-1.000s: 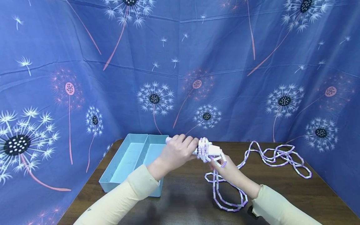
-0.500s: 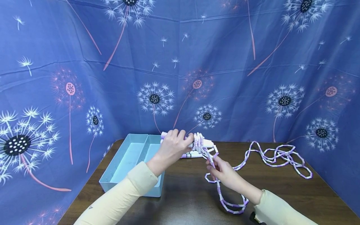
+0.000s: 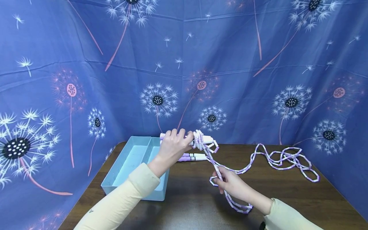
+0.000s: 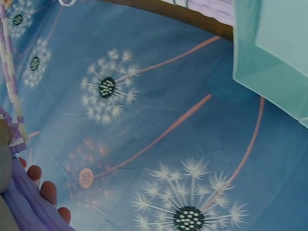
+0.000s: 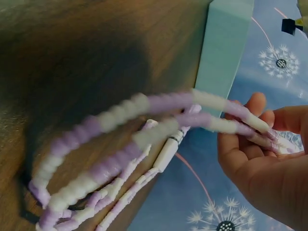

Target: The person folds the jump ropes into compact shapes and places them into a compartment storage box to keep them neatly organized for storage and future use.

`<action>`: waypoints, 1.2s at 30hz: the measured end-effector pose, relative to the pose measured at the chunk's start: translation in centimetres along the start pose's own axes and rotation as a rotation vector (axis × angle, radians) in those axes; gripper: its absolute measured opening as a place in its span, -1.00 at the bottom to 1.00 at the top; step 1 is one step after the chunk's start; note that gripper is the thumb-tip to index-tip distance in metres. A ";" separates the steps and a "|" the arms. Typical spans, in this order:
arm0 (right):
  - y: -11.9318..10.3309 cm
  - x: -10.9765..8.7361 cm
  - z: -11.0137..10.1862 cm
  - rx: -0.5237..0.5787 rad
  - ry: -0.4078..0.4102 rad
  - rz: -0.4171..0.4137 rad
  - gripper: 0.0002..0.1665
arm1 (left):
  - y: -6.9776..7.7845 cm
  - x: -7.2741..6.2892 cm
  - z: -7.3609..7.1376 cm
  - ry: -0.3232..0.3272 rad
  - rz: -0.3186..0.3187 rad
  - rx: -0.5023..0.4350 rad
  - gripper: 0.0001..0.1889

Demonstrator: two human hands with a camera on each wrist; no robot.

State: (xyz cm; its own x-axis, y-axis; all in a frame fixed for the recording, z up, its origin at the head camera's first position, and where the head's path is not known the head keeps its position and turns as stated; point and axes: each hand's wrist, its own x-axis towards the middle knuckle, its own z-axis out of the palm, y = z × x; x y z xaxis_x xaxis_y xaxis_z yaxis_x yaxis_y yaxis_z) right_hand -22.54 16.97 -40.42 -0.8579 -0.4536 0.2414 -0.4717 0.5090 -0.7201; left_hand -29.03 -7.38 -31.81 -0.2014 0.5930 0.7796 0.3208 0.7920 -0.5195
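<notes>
My left hand (image 3: 173,145) holds the purple-and-white handle end (image 3: 207,139) of a beaded jump rope above the table, beside the box. How many handles lie in that grip I cannot tell. Beaded cord (image 3: 198,140) is wound several times around the handle. In the left wrist view, fingers (image 4: 48,192) curl round a purple handle (image 4: 29,202). My right hand (image 3: 231,183) pinches two strands running down from the winding. In the right wrist view, these purple-and-white strands (image 5: 168,102) hang from the right hand (image 5: 260,163) in a long loop.
Another jump rope handle (image 3: 194,157) lies on the table behind the left hand. Its beaded cord (image 3: 287,159) trails into loose loops at the right. A light blue two-compartment box (image 3: 156,194) stands at the left. A patterned blue cloth (image 3: 247,105) hangs behind the table.
The left hand has moved left and slightly up with the wound handle. My right hand has slid down and away, drawing the two strands straight. The handle on the table has come into view.
</notes>
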 end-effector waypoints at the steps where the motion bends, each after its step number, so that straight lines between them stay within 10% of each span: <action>1: 0.0 -0.2 0.1 -0.010 -0.004 0.004 -0.91 | -0.2 0.0 0.1 -0.002 0.001 0.005 -0.46; 14: -0.9 -1.6 0.4 -0.374 0.168 -0.277 -0.82 | -2.1 -1.2 2.3 -0.045 -0.063 0.047 -0.50; 23: -4.0 -2.4 -1.2 -0.730 0.318 -0.314 -0.74 | -2.3 -1.9 2.8 -0.117 -0.064 0.070 -0.61; 36: -7.1 -1.7 -3.3 -0.977 0.434 -0.768 -0.56 | -1.2 -2.3 2.8 -0.165 -0.104 0.060 -0.65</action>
State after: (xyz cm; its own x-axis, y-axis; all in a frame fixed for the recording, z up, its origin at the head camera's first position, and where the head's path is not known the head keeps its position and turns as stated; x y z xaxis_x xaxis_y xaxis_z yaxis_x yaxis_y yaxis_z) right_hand -18.41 16.50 -33.55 -0.2161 -0.6854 0.6953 -0.6602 0.6273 0.4132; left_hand -31.53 -9.32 -33.99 -0.3812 0.5192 0.7650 0.2356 0.8547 -0.4626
